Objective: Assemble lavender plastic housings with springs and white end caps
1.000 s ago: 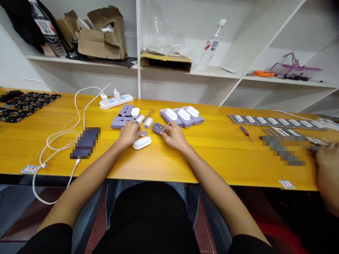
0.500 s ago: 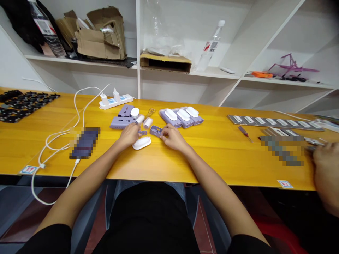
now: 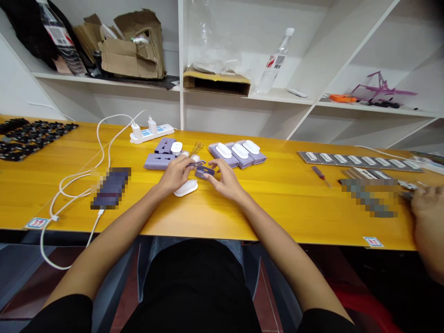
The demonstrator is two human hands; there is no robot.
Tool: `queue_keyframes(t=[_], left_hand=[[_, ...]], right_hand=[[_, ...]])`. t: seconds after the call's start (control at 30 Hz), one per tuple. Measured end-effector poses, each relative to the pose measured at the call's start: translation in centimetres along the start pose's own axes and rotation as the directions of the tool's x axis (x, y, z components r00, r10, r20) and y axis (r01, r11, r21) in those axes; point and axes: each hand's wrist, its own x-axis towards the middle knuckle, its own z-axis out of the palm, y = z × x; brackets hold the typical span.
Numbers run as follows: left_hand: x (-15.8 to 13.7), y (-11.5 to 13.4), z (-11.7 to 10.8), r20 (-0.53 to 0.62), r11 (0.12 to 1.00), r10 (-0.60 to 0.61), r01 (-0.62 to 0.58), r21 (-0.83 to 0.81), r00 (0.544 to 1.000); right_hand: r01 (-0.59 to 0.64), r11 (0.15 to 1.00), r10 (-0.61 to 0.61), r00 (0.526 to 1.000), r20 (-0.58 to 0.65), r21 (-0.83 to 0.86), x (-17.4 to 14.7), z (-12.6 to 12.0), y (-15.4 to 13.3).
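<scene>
Between the fingers of my left hand [image 3: 175,175] is a small flat purple plastic piece [image 3: 197,163]. My right hand [image 3: 226,181] grips a hollow purple plastic housing [image 3: 204,172] by its right end. The two pieces are close together, a little above the table; whether they touch I cannot tell. Beneath my left hand lies a white oval brush head [image 3: 186,188]. Behind my hands are two purple slotted blocks [image 3: 160,161], a white round-ended part [image 3: 176,148] and a coiled spring [image 3: 197,148]. White cylinders there are mostly hidden by my left hand.
Three purple boxes with white oval pieces [image 3: 240,151] stand behind my right hand. A power strip [image 3: 152,133], looping cables and a blurred phone [image 3: 111,188] are at left. A screwdriver [image 3: 321,175], a strip of white parts [image 3: 354,160] and another person's hand [image 3: 430,226] are at right.
My left hand has lifted the flat purple piece and moved it right, over toward the housing. My right hand has tilted the housing and shifted its fingers on it.
</scene>
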Motion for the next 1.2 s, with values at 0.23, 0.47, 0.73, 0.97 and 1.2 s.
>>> queue_keyframes(t=[0.23,0.47,0.73,0.97,1.2], left_hand=[[-0.5,1.0,0.9,0.046,0.99,0.119,-0.115,-0.085,0.992],[-0.4,1.3,0.0,0.13,0.997,0.005,-0.016,0.082,0.991],[-0.9,2.6,-0.7,0.407,0.97,-0.064,-0.039,0.239,0.911],[-1.0,1.9,-0.5,0.472,0.975,-0.081,-0.028,0.219,0.878],[-1.0,1.5,-0.3,0.343,0.994,-0.047,0.009,0.112,0.938]], right_hand=[[0.051,0.993,-0.043,0.996,-0.076,0.107,0.2,0.3,-0.3],[-0.057,0.997,0.045,0.979,-0.199,-0.052,0.5,-0.5,1.8],[-0.099,0.917,0.153,0.982,0.111,-0.386,0.1,-0.7,3.9],[-0.085,0.911,0.189,0.956,0.225,-0.405,-0.2,-0.4,3.6],[-0.115,0.907,0.206,0.96,0.188,-0.406,-0.1,-0.7,3.2]])
